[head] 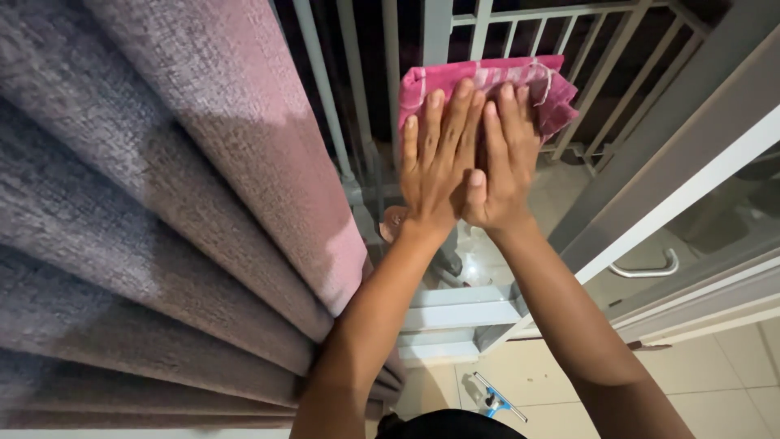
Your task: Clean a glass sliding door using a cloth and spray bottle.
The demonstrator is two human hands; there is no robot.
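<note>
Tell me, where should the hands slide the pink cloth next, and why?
Probably straight down a little. Both the left hand and right hand press flat, side by side, on the pink cloth, which sits high on the glass pane, in front of the white railing. Most of the glass below the hands looks uncovered by the cloth, so a short downward stroke seems the natural next bit.

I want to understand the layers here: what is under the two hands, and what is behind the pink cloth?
Both hands lie flat on the pink cloth. Behind it, white railing bars show around its edges; the part it covers is hidden.
</note>
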